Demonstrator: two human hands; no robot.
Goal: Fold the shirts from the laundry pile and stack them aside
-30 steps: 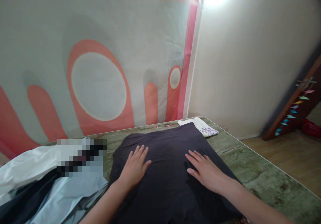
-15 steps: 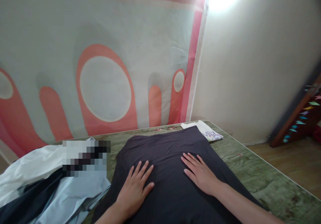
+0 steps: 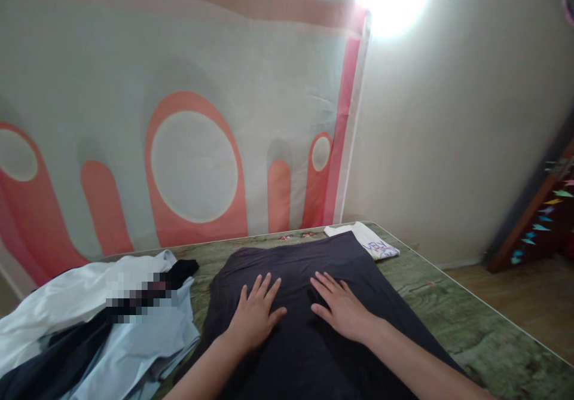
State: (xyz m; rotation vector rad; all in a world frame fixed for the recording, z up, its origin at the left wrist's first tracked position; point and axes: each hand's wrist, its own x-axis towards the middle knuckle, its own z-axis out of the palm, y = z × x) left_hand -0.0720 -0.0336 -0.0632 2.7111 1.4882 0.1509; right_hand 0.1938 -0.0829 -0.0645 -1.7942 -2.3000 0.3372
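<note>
A dark grey-black garment (image 3: 296, 280) lies spread out over the middle of the table, its near end running out of the picture; its exact kind I cannot tell. On its left half is my left hand (image 3: 258, 310), palm down with fingers spread. My right hand (image 3: 341, 307) is over the right half, fingers stretched out and pointing inward, with a shadow beneath it. Neither hand grips the cloth. Beyond the garment's far right corner lies a folded white T-shirt (image 3: 365, 238) with printed lettering, partly covered by the dark cloth.
At the left is a heap of clothes: a white piece (image 3: 67, 292), a black one (image 3: 54, 352) and a light blue one (image 3: 147, 340), partly pixelated. The table (image 3: 448, 310) has a green wood-like top and meets a patterned wall. A brown door (image 3: 538, 220) stands at the right.
Both hands have moved closer together over the dark garment, the left one right and forward, the right one left. The view has tilted slightly upward. The garment lies as before.
</note>
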